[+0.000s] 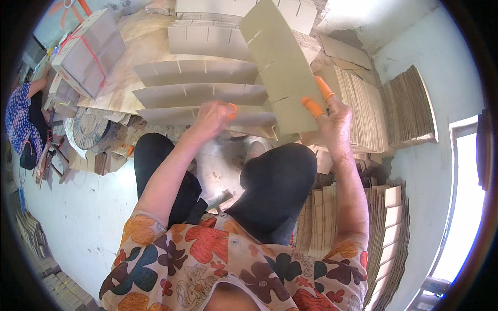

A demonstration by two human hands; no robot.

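Observation:
My right hand (334, 122), with orange covers on two fingertips, grips the edge of a long slotted cardboard strip (282, 72). The strip slants up and to the left, its flat face showing several short slits. To its left, several more cardboard strips (194, 72) stand on edge in rows one behind another. My left hand (211, 120) is closed at the nearest standing strip (168, 115), with an orange cover on one fingertip. Its other fingers curl out of sight, and it seems to pinch that strip's upper edge.
Slotted cardboard pieces (207, 40) lie piled at the back. Tall cardboard stacks (360, 109) stand at my right, with more bundles (384, 217) by my right arm. A box with red strapping (89, 54) sits at the far left. Another person (27, 119) is beyond it.

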